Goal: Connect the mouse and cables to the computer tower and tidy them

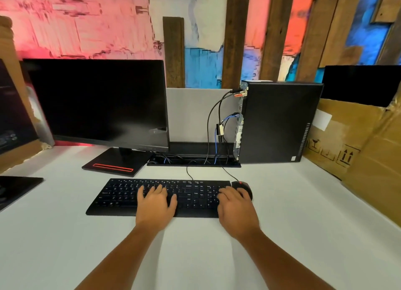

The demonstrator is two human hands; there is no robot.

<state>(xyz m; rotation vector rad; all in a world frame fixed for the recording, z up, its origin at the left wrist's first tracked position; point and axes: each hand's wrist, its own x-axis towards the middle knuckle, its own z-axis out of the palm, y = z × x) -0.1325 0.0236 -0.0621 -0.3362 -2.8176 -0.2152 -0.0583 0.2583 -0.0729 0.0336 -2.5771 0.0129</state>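
Our left hand (156,199) lies flat, fingers spread on keyboard (160,195); right hand (235,203) loosely cups mouse (242,189). Cables (218,125) beyond fingertips look plugged into tower (280,120) (tidy stage, prob.); next: bundle slack.

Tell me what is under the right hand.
The right hand lies over the right end of the black keyboard and part of the black mouse with a red wheel beside it. The keys beneath the palm are hidden.

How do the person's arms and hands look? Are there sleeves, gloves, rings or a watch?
Both forearms are bare: no sleeves in view. The left hand and right hand wear no gloves, and no rings, watch or bracelet are visible.
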